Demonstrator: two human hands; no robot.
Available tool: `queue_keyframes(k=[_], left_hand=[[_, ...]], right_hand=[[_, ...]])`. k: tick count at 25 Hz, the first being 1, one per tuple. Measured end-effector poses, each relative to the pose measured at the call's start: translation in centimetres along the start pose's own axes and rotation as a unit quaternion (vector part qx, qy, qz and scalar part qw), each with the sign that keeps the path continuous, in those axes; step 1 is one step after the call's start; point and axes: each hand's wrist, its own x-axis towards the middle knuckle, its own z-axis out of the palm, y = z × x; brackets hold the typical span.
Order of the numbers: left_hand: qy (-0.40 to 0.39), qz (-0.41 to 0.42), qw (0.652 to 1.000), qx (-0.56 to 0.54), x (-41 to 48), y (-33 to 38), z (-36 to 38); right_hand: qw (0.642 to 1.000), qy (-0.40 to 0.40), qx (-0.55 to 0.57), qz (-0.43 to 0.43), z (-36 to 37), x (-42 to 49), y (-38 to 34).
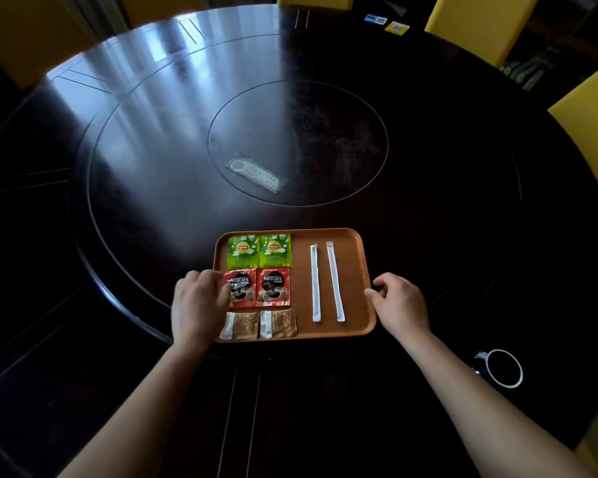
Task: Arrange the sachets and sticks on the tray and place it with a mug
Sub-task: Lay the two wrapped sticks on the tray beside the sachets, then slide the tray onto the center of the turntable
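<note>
- The tray (354, 270) sits on the dark round desk (152, 132) near my edge, and its load looks complete: two green tea sachets (259, 250) at the far left, two red coffee sachets (257, 287) just below them, two brown sugar sachets (261, 325) nearest me, and two white sticks (325, 281) lying side by side in the right half.
- My left hand (197, 303) is over the tray's left rim, fingers curled, tips touching the nearer-left coffee sachet; I cannot tell whether this grip is closed on the rim itself.
- My right hand (399, 301) is at the right rim, fingers bent over the edge; it appears to clasp the rim, though the underside is hidden.
- The mug (503, 368) stands on the desk to my right, apart from the tray and closer to me.
- Judgement: arranging appears finished; the step in hand is taking the tray by both rims to set it beside the mug.
- To do it well, I should shift my left fingertips off the coffee sachet onto bare rim, so lifting does not drag the row crooked.
- I should raise both sides together and keep the tray level; the sticks are loose and will likely roll or slide on any tilt.
- I should move slowly and set down flat, leaving clearance so the rim does not knock the mug.
</note>
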Motion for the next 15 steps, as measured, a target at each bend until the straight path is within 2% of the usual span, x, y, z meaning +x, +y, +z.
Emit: queue_keyframes(k=[2,4,15], left_hand=[[-0.014,-0.084,0.996,-0.037,0.3,-1.3,-0.3],[-0.041,-0.125,0.989,-0.072,0.5,-1.7,-0.3],[-0.071,-0.149,0.976,-0.14,0.1,-1.6,-0.8]], right_hand=[[1.0,-0.005,-0.011,0.005,0.3,0.1,0.2],[1.0,-0.011,-0.014,0.011,0.7,0.3,0.2],[0.998,-0.011,-0.033,0.057,1.7,1.0,-0.2]])
